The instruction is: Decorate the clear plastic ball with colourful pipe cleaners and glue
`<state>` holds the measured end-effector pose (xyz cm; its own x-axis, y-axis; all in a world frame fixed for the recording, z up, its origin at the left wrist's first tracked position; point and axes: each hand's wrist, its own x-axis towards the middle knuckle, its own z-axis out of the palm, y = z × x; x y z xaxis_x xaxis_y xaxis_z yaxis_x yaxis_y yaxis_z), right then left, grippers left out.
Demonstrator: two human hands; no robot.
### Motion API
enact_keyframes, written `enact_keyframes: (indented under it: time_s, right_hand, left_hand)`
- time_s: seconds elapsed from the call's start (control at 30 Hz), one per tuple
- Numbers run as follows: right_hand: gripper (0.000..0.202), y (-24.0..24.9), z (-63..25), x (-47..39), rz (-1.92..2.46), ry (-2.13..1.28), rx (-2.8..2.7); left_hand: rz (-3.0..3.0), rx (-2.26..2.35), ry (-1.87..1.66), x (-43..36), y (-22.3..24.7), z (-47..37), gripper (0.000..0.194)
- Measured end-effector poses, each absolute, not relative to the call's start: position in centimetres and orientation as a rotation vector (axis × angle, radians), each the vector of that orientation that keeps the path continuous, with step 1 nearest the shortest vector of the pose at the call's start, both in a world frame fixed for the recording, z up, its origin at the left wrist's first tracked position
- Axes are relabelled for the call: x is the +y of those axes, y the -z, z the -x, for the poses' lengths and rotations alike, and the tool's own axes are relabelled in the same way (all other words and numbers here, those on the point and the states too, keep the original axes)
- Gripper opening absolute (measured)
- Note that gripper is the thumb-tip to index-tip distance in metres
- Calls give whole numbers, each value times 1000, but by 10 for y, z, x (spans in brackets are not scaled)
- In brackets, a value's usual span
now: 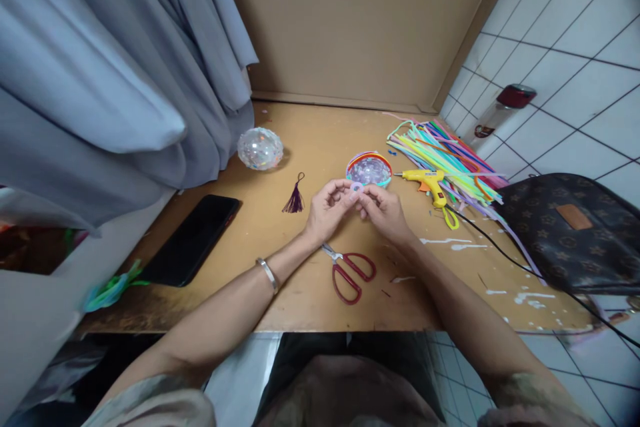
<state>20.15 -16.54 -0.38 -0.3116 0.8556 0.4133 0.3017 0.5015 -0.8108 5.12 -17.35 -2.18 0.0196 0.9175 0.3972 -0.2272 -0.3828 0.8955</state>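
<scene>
1 lilac loop (357, 187), hole toward camera, between left hand (328, 209) and right hand (386, 211)

The left hand (327, 210) and right hand (386, 210) pinch a small lilac ring (357, 187) in front of the striped-rim bowl (369, 170). Right of the bowl lies the yellow glue gun (426, 180); left, the purple tassel (294, 197).

Brown table (320, 130): phone (193, 240), tassel (295, 197), scissors (339, 257), rainbow-rimmed bowl (369, 171).
</scene>
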Motion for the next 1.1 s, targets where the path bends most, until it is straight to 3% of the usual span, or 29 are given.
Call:
enact_keyframes:
  time_s: [0.23,0.43,0.67,0.9,1.1]
  right_hand:
    - [19,4,-201,-164,915,-577,-2017]
    - [24,4,-201,-165,950,-679,-1939]
    - [30,8,-202,-163,999,-781,-1851]
    - [19,7,-205,-163,984,-421,-2044]
    - [24,10,-205,-162,997,-282,-2097]
  left_hand:
    - [-1426,894,-1573,-171,21,-49,39]
    - [-1414,914,-1635,-168,22,-42,48]
    - [-1298,822,-1545,-169,20,-49,44]
    - [-1266,860,-1510,-170,21,-51,40]
    - [-1307,883,-1539,-169,22,-50,40]
